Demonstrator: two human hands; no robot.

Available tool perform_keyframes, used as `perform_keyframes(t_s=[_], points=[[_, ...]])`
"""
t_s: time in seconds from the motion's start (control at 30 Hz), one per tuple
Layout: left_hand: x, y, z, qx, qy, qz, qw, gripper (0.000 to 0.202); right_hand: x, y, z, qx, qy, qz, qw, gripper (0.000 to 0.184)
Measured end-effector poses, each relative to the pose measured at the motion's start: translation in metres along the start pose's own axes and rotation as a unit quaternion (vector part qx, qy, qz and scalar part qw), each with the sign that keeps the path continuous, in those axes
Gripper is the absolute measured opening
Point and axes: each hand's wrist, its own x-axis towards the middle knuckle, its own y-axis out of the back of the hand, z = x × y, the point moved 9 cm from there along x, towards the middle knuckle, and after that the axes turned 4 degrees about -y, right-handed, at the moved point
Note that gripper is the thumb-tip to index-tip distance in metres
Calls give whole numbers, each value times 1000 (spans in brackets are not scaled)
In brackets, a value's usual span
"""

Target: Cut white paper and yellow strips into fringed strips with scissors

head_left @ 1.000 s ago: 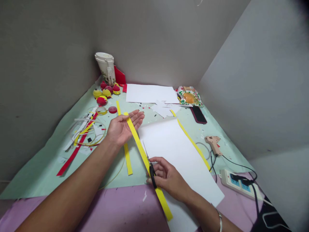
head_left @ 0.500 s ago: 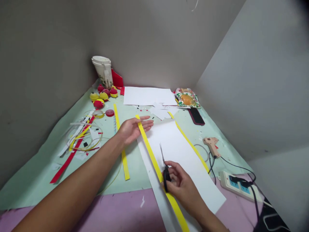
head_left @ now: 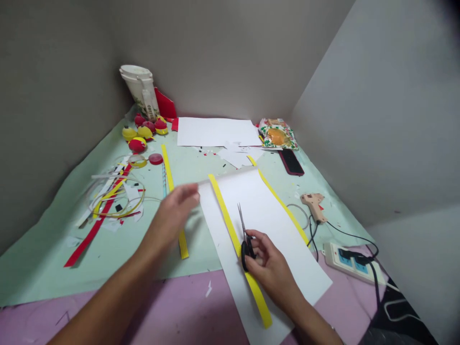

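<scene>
My right hand (head_left: 269,266) is closed around the black handles of a pair of scissors (head_left: 246,242). Their thin blades point up and away from me. Behind the handles passes a long yellow corrugated strip (head_left: 226,215), touching or very near my right fingers; whether they pinch it I cannot make out. Under both lies a large white sheet (head_left: 280,235), its far edge slightly raised. My left hand (head_left: 176,208) is blurred, fingers bent, beside the sheet's far left corner. A second yellow strip (head_left: 183,242) lies on the table partly behind this hand.
At the left are tangled paper strips and cords (head_left: 118,196), with red and yellow balls (head_left: 145,132) near a white cup (head_left: 142,91). On the right lie a phone (head_left: 291,162), a glue gun (head_left: 314,206), and a power strip (head_left: 354,268) with cables.
My left hand has come off the yellow strip and moved left and toward me. The strip has shifted within view, its near end now visible. My right hand keeps the scissors.
</scene>
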Motion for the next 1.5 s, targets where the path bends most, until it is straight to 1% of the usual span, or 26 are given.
perform_keyframes(t_s=[0.03, 0.1, 0.13, 0.17, 0.23, 0.33, 0.4, 0.5, 0.57, 0.63, 0.77, 0.9, 1.0, 1.1, 1.2, 1.3, 1.43, 1.5], points=[[-20, -11, -15, -35, 57, -47, 997, 31, 0, -1, 0, 8, -4, -3, 1000, 49], [-56, -32, -43, -109, 159, -118, 974, 37, -1, -2, 0, 23, -10, -8, 1000, 49], [-69, -40, -53, -126, 192, -137, 964, 38, -1, -2, 0, 30, -14, -9, 999, 50], [-78, -45, -61, -128, 210, -147, 958, 39, -2, -2, -1, 37, -16, -10, 999, 50], [-86, -51, -72, -116, 230, -160, 953, 38, -3, -1, -3, 51, -14, -7, 999, 51], [-87, -55, -78, -95, 244, -173, 950, 35, -6, 3, -7, 67, -4, 2, 998, 50], [-88, -61, -78, -99, 248, -192, 944, 32, -8, 2, -9, 77, 1, -3, 997, 50], [-91, -75, -73, -117, 244, -242, 932, 31, -11, -4, -7, 82, -10, -33, 996, 50], [-89, -80, -71, -119, 235, -251, 932, 31, -12, -9, -5, 79, -20, -51, 995, 49], [-82, -78, -70, -113, 227, -234, 939, 30, -11, -9, -4, 81, -21, -53, 995, 48], [-64, -64, -70, -100, 226, -186, 951, 27, -4, 2, 0, 103, -26, -50, 993, 44], [-53, -56, -66, -111, 220, -175, 953, 23, 0, 1, 8, 115, -45, -110, 986, 52], [-52, -54, -66, -135, 224, -166, 951, 19, -1, -4, 13, 105, -63, -137, 983, 55], [-52, -51, -67, -150, 235, -158, 947, 18, -5, -13, 21, 106, -102, -170, 975, 61], [-50, -48, -66, -156, 221, -159, 949, 18, -8, -21, 26, 106, -126, -191, 968, 61], [-49, -47, -66, -151, 212, -169, 950, 20, -9, -24, 26, 100, -113, -189, 970, 54], [-52, -47, -67, -140, 229, -174, 948, 18, -10, -25, 22, 103, -86, -193, 972, 48], [-55, -49, -66, -149, 237, -181, 943, 15, -9, -25, 21, 113, -78, -197, 971, 49]])
